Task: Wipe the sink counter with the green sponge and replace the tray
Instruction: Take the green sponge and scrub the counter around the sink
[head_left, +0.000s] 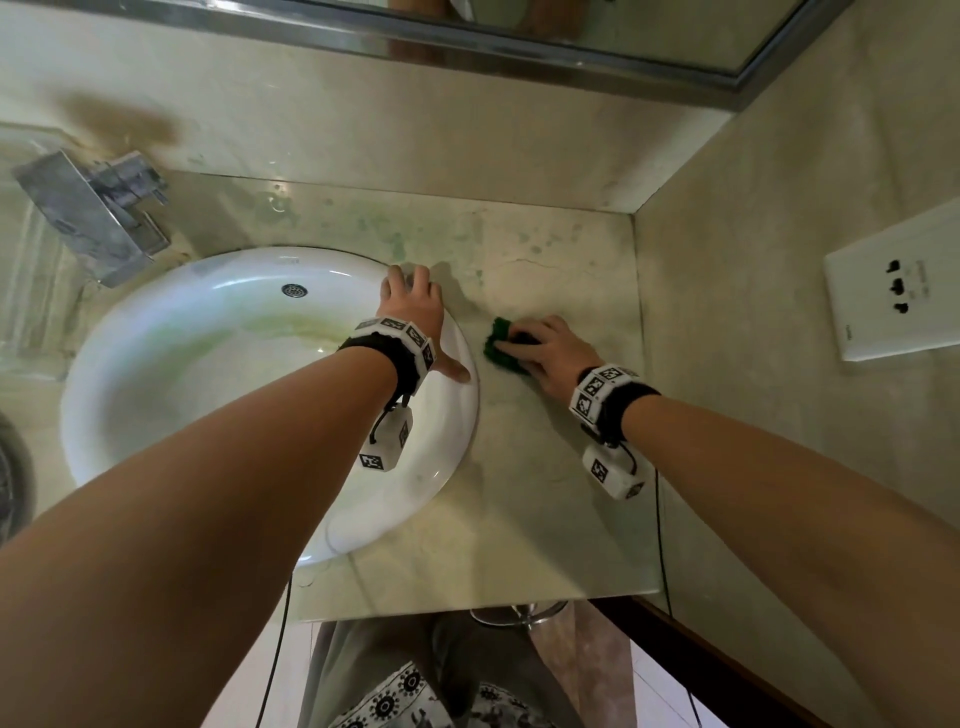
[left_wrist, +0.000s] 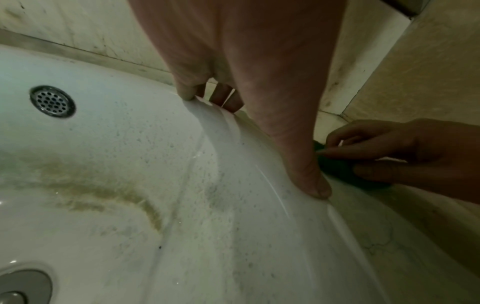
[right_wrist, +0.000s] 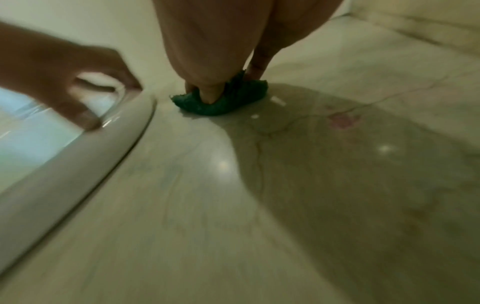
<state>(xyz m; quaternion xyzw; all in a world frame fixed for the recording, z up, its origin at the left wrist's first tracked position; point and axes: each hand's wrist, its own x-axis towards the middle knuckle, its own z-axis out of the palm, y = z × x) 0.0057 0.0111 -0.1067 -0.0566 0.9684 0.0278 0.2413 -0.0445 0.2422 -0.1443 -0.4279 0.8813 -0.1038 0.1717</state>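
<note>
Green sponge (head_left: 505, 346) is pressed flat on the table (head_left: 545, 509) at frame centre, gripped by the right hand (head_left: 556, 351), its long axis running upper left to lower right. The left hand (head_left: 415, 312) is spread wide on the sink rim (head_left: 457, 431).

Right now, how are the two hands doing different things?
The right hand grips the crumpled green sponge; the left hand holds nothing. The right presses on the beige marble counter; the left rests, fingers spread, on the round white sink's rim. Both wear marker wristbands.
</note>
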